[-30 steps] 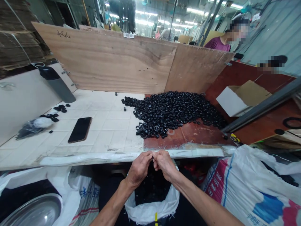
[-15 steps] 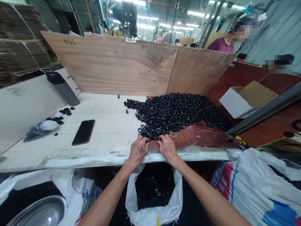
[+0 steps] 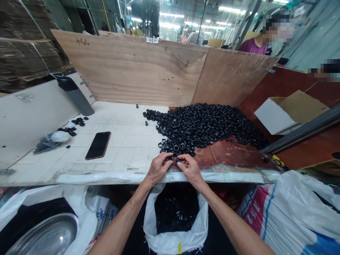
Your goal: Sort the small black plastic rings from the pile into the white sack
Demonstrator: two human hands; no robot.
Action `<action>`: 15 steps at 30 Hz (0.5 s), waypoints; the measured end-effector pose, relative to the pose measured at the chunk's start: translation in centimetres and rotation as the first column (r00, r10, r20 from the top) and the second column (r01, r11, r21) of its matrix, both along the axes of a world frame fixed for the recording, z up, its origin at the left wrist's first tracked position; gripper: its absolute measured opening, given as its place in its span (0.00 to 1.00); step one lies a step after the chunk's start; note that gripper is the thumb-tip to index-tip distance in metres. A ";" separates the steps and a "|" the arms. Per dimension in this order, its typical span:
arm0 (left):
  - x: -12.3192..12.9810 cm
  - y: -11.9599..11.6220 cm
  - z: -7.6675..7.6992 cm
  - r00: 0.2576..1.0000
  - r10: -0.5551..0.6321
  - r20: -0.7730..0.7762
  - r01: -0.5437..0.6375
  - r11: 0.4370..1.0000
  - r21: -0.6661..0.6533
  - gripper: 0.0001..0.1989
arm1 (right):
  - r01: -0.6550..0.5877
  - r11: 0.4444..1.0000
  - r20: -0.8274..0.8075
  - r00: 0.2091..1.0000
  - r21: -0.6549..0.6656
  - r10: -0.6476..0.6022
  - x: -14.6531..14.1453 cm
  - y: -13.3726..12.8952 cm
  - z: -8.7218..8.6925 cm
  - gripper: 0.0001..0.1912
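A wide heap of small black rings (image 3: 204,124) lies on the table, partly on white sheeting and partly on a red-brown surface. At the heap's near edge, my left hand (image 3: 160,168) pinches a small black ring between thumb and fingertips. My right hand (image 3: 190,170) faces it a short way to the right, its thumb and fingers closed on another small black ring. Below the table edge, between my forearms, an open white sack (image 3: 175,241) holds more black pieces.
A phone (image 3: 98,145), a dark bottle (image 3: 77,99) and a plastic bag of black parts (image 3: 47,143) are on the left. A white box (image 3: 276,115) stands right, behind a metal bar. Full sacks (image 3: 297,209) flank the right. A person (image 3: 252,46) is beyond the board.
Both hands have drawn back slightly from the heap, closer together, each now with a small black piece at the fingertips. The view has shifted a little.
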State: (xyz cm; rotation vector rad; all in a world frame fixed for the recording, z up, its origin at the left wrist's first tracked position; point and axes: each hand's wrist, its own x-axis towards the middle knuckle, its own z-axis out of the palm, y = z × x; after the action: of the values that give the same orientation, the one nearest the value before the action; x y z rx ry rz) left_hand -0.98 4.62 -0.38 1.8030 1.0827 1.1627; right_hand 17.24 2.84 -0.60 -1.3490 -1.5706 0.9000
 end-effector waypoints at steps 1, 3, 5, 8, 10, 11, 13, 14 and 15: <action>-0.1 0.0 0.3 0.999 -0.014 0.040 0.016 0.999 -0.038 0.11 | -0.013 0.999 -0.097 0.995 -0.042 0.008 -0.2 -0.1 0.1 0.10; -0.3 -0.1 0.7 0.990 -0.048 0.129 0.067 0.987 -0.144 0.11 | -0.020 0.995 -0.229 0.973 -0.095 -0.003 -0.7 -0.3 0.2 0.11; -0.5 -0.2 1.0 0.974 -0.069 0.217 0.124 0.960 -0.251 0.12 | -0.009 0.994 -0.277 0.961 -0.106 -0.020 -1.0 -0.4 0.4 0.12; -0.5 -0.3 0.8 0.951 -0.069 0.300 0.168 0.933 -0.318 0.13 | 0.023 0.995 -0.258 0.965 -0.095 -0.047 -1.3 -0.5 0.5 0.15; -0.6 -0.3 0.5 0.939 -0.068 0.336 0.182 0.930 -0.320 0.14 | 0.034 0.996 -0.230 0.972 -0.085 -0.052 -1.3 -0.5 0.4 0.14; -0.6 -0.2 0.3 0.934 -0.068 0.350 0.187 0.930 -0.317 0.14 | 0.033 0.997 -0.211 0.976 -0.071 -0.048 -1.4 -0.5 0.4 0.13; -0.6 -0.2 0.0 0.927 -0.065 0.369 0.188 0.932 -0.309 0.14 | 0.031 0.999 -0.154 0.988 -0.024 -0.034 -1.5 -0.5 0.5 0.10; -0.6 -0.2 -0.1 0.925 -0.062 0.374 0.186 0.934 -0.304 0.15 | 0.035 0.999 -0.120 0.992 0.004 -0.034 -1.6 -0.5 0.6 0.10; -0.6 -0.2 -0.1 0.924 -0.060 0.378 0.183 0.936 -0.300 0.15 | 0.040 0.999 -0.087 0.996 0.031 -0.037 -1.7 -0.5 0.7 0.09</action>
State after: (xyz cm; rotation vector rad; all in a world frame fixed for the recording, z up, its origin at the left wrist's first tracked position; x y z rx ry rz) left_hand -1.58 4.43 -0.50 1.3115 0.8698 1.1075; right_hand 15.52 2.29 0.11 -1.2964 -1.4824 0.8932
